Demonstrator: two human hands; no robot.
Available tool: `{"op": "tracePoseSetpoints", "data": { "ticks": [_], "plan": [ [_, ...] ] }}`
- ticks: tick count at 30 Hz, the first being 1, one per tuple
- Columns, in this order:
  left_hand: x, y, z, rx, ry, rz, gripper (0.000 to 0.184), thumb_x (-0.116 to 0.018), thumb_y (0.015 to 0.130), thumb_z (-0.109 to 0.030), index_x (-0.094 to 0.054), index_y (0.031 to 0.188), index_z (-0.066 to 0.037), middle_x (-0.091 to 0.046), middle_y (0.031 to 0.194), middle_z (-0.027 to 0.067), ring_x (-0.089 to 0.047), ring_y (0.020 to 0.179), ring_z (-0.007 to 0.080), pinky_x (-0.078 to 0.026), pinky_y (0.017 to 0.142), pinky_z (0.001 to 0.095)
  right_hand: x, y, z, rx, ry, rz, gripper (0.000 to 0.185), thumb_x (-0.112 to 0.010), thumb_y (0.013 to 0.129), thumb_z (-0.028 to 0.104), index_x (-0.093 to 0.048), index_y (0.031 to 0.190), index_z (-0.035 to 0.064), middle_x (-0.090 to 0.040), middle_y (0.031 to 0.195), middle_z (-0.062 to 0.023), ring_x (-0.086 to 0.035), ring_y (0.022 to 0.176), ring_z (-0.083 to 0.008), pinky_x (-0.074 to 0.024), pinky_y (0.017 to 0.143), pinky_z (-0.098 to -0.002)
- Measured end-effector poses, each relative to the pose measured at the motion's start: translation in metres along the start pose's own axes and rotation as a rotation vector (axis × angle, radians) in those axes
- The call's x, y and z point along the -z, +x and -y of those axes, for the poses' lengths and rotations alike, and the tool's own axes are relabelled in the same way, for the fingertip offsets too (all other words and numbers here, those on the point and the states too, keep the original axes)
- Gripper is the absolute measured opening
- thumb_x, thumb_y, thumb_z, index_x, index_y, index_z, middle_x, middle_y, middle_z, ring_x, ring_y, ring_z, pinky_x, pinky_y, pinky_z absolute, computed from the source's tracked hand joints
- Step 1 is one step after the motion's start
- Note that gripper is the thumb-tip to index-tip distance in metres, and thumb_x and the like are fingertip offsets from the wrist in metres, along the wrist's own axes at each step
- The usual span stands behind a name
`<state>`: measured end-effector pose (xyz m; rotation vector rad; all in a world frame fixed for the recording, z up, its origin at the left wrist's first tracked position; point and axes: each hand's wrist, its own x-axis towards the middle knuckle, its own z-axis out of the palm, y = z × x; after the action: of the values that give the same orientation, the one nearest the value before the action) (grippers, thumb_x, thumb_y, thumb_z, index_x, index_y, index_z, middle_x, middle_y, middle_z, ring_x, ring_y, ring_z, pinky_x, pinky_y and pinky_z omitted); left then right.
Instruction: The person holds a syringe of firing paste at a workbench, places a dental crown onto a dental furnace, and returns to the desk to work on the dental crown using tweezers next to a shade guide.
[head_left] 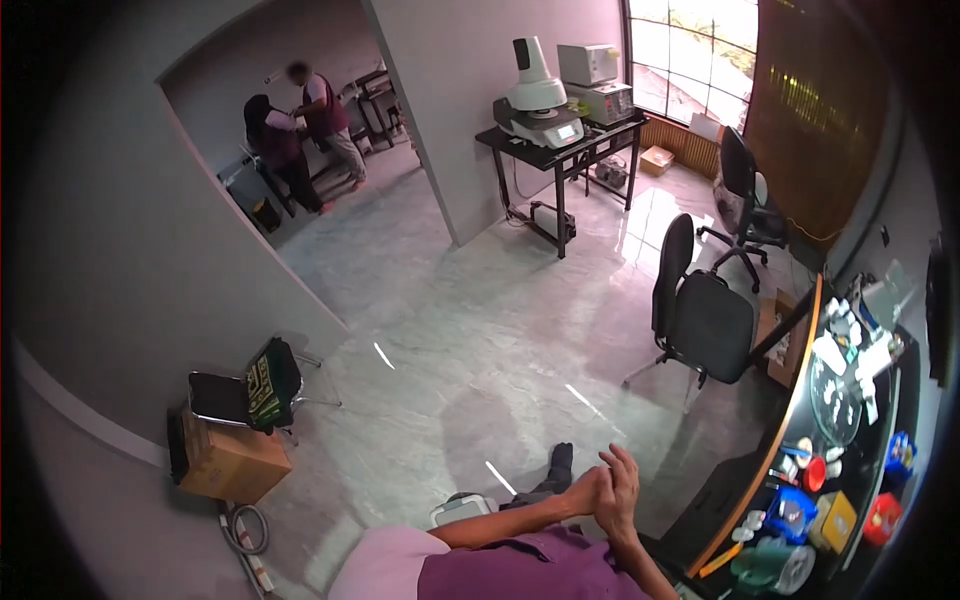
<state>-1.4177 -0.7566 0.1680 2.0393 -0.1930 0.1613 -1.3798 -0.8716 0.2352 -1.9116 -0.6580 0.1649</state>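
My two hands meet in front of my purple vest [520, 570], low in the view. My left hand [588, 493] looks closed, its curled fingers pressed against the palm side of the other hand. Whether anything lies inside it is hidden. My right hand [621, 488] has its fingers stretched upward and slightly apart, with nothing visible in them. Below and ahead, a dark-socked foot [562, 460] rests on the grey floor. A pale, box-shaped thing [463, 509] sits partly hidden behind my left forearm.
To the right runs a workbench with an orange edge [765, 455], a blue container [791, 514] and a green jar [770, 568]. Black office chairs [712, 325] stand beyond. Ahead, a black table [560, 155] carries machines. A cardboard box [235, 462] sits left; two people [300, 135] stand through the opening.
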Motion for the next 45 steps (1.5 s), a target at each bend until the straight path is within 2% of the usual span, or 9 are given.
{"op": "tracePoseSetpoints", "data": {
  "ticks": [3,8,11,15,18,22,28,37,45],
  "plan": [
    [0.068,0.066,0.025,0.212,0.12,0.095,0.023,-0.059,0.093,-0.024,-0.067,0.093,-0.002,-0.069,0.082,0.0218,-0.068,0.081,0.0421,-0.053,0.071,0.0507,-0.021,0.094,-0.018,-0.161,0.229,0.03,0.045,-0.045,0.105,0.031,-0.066,0.123,-0.0048,-0.062,0.136,-0.0196,-0.055,0.129,-0.0308,-0.0377,0.112,-0.0413],
    [0.191,0.173,0.032,0.047,-0.048,0.064,0.027,-0.053,0.103,-0.024,-0.06,0.092,0.0,-0.064,0.078,0.0228,-0.063,0.074,0.0425,-0.047,0.067,0.0503,-0.034,0.247,-0.07,-0.445,0.561,0.135,0.047,-0.044,0.108,0.036,-0.066,0.123,-0.0038,-0.067,0.126,-0.0171,-0.062,0.116,-0.0264,-0.0481,0.1,-0.0402],
    [0.223,0.233,0.06,0.06,-0.035,0.021,0.019,-0.053,0.103,-0.018,-0.06,0.1,0.0,-0.069,0.087,0.0202,-0.066,0.081,0.0408,-0.05,0.071,0.0483,-0.029,0.314,-0.098,-0.486,0.629,0.057,0.039,-0.053,0.108,0.034,-0.067,0.116,-0.0014,-0.071,0.101,-0.0091,-0.066,0.089,-0.0149,-0.0523,0.078,-0.029],
    [0.274,0.297,0.083,0.115,-0.168,-0.02,0.016,-0.056,0.102,-0.011,-0.065,0.109,0.0,-0.068,0.076,0.0128,-0.068,0.069,0.0243,-0.053,0.066,0.0358,-0.027,0.395,-0.094,-0.589,0.48,-0.077,0.035,-0.055,0.108,0.032,-0.063,0.085,0.0076,-0.042,0.056,0.008,-0.04,0.049,-0.0041,-0.0309,0.045,-0.0266],
    [0.291,0.338,0.119,0.045,-0.149,-0.309,0.024,-0.06,0.103,-0.018,-0.067,0.091,0.001,-0.054,0.058,0.0077,-0.053,0.053,0.0142,-0.046,0.053,0.0355,-0.048,0.457,-0.13,-0.632,0.423,-0.13,0.042,-0.06,0.104,0.038,-0.056,0.072,0.0102,-0.041,0.057,0.0073,-0.036,0.049,-0.0061,-0.0251,0.045,-0.0289],
    [0.365,0.386,0.169,0.266,-0.081,-0.291,0.033,-0.062,0.102,-0.021,-0.06,0.077,0.001,-0.045,0.054,0.0065,-0.039,0.052,0.0117,-0.035,0.049,0.0347,-0.097,0.577,-0.141,-0.724,0.671,0.006,0.034,-0.063,0.098,0.027,-0.053,0.069,0.0124,-0.042,0.06,0.0038,-0.037,0.053,-0.0092,-0.026,0.05,-0.0303],
    [0.459,0.435,0.28,0.468,0.068,-0.576,0.036,-0.057,0.103,-0.023,-0.061,0.074,-0.001,-0.055,0.059,0.0053,-0.049,0.055,0.0105,-0.04,0.053,0.0312,-0.148,0.775,-0.099,-0.173,0.405,0.083,0.013,-0.07,0.095,0.013,-0.068,0.091,0.0,-0.066,0.077,-0.0022,-0.058,0.07,-0.0071,-0.0478,0.066,-0.0244],
    [0.558,0.584,0.392,0.691,-0.091,-0.353,0.028,-0.054,0.104,-0.026,-0.07,0.099,-0.003,-0.069,0.073,0.0089,-0.071,0.072,0.0201,-0.054,0.069,0.0348,-0.185,0.97,-0.081,-0.233,0.455,0.398,0.017,-0.069,0.096,0.013,-0.075,0.099,-0.0025,-0.075,0.079,-0.0076,-0.066,0.063,-0.0107,-0.0531,0.06,-0.028],
    [0.654,0.79,0.46,0.316,-0.02,0.097,0.028,-0.058,0.094,-0.029,-0.066,0.101,-0.002,-0.07,0.093,0.0239,-0.066,0.093,0.0473,-0.053,0.077,0.052,-0.197,1.1,-0.112,-0.079,0.311,0.34,0.014,-0.078,0.09,0.012,-0.073,0.097,0.001,-0.059,0.069,0.002,-0.052,0.063,-0.0067,-0.0458,0.06,-0.0254]
  ]
}}
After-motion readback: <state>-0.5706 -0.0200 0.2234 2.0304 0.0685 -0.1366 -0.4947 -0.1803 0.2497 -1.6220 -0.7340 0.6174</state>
